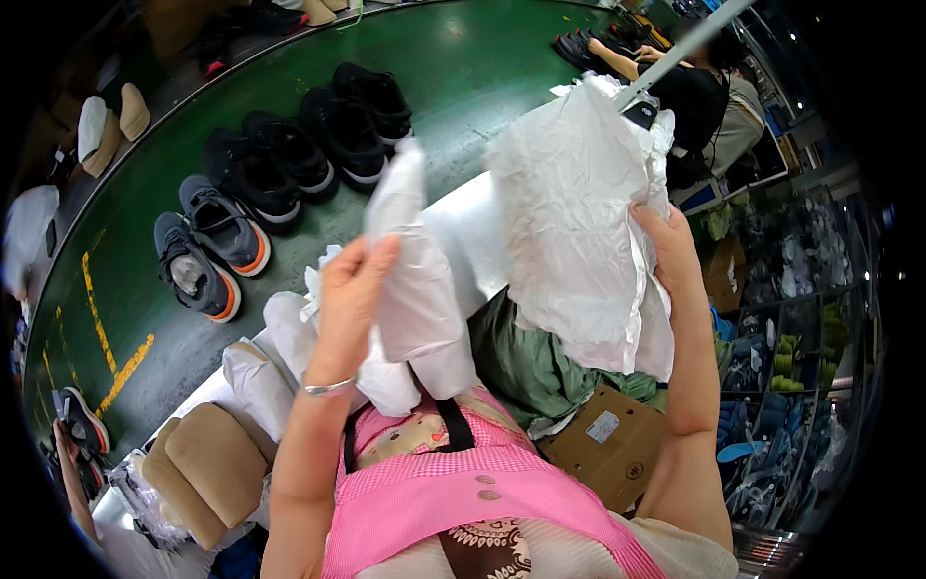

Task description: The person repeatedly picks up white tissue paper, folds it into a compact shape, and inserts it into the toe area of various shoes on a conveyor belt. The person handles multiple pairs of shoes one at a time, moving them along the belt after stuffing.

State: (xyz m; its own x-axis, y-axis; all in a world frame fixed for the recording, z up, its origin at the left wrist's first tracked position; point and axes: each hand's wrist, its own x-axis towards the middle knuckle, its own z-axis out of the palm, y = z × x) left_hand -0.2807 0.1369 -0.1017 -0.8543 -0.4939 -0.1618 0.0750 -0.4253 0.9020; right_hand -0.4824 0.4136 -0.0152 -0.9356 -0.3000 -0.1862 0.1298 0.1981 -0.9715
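Note:
My left hand [357, 294], a bracelet at its wrist, is closed on the side of a long, rounded bundle wrapped in white paper [420, 280]; its upper end is slightly blurred. What lies inside the wrapping is hidden. My right hand [667, 253] grips the right edge of crumpled white tissue paper [579, 212], thumb on top and fingers behind it. The paper hangs spread out, and a small dark piece shows at its upper right. Below my left hand, more white-wrapped bundles [258, 386] lie along a white ledge beside the green work surface.
Several black shoes [256, 174] and a grey pair with orange soles [200, 270] stand on the green surface [463, 58]. Beige shoe shapers [217, 449] lie at lower left. A cardboard box [608, 449] sits near my right forearm, by shelves [772, 347]. Another person [704, 96] works at upper right.

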